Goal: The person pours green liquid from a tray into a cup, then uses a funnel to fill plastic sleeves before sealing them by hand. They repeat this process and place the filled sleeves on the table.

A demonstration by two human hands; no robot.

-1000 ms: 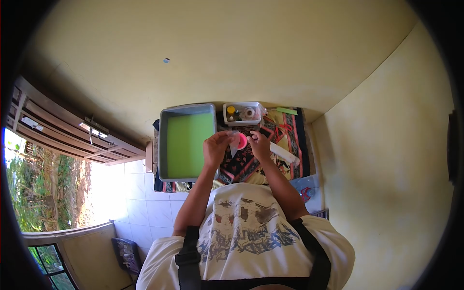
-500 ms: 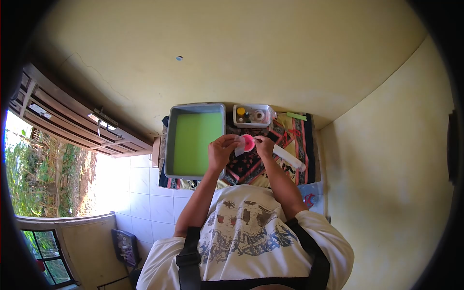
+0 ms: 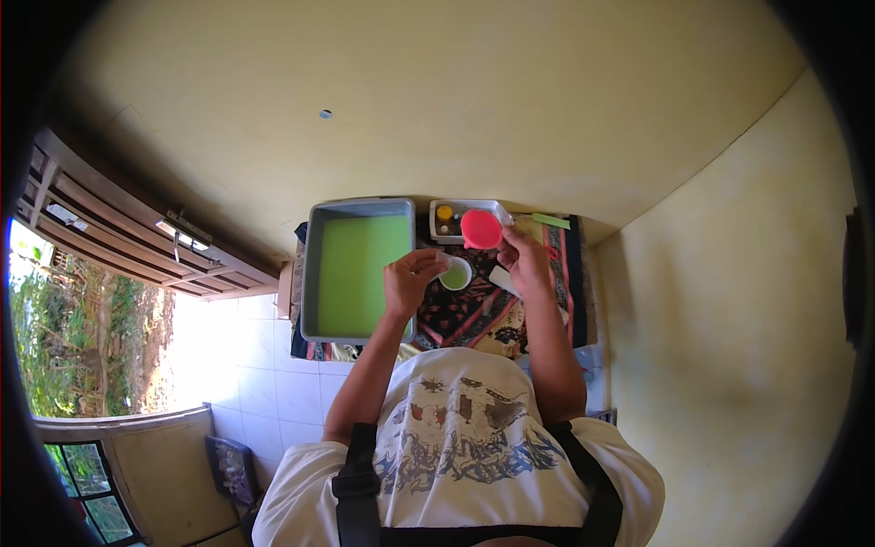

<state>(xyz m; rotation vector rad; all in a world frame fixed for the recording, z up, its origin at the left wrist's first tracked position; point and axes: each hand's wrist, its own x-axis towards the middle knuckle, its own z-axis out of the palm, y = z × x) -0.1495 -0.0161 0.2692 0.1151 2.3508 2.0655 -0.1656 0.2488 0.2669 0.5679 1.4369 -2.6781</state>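
My left hand [image 3: 410, 282] pinches the rim of a small white cup [image 3: 469, 273] with pale green inside, just right of the basin. My right hand [image 3: 527, 262] is raised to the right, its fingers closed on the edge of a round red cup-like piece [image 3: 481, 230] with a small lip at its lower left. The red piece is above and to the right of the cup and overlaps the white container in this view. A large grey basin [image 3: 314, 273] of light green liquid stands left of my left hand.
A white container [image 3: 439, 206] with a yellow-capped bottle [image 3: 445, 212] stands against the wall. A light green strip-like object [image 3: 550, 221] lies at the back right. The patterned cloth [image 3: 474, 319] covers the surface. A white item [image 3: 502, 281] lies beside my right hand.
The red piece has moved up and right with my right hand, away from my left hand. The white cup with green inside now shows. My left hand has shifted slightly left.
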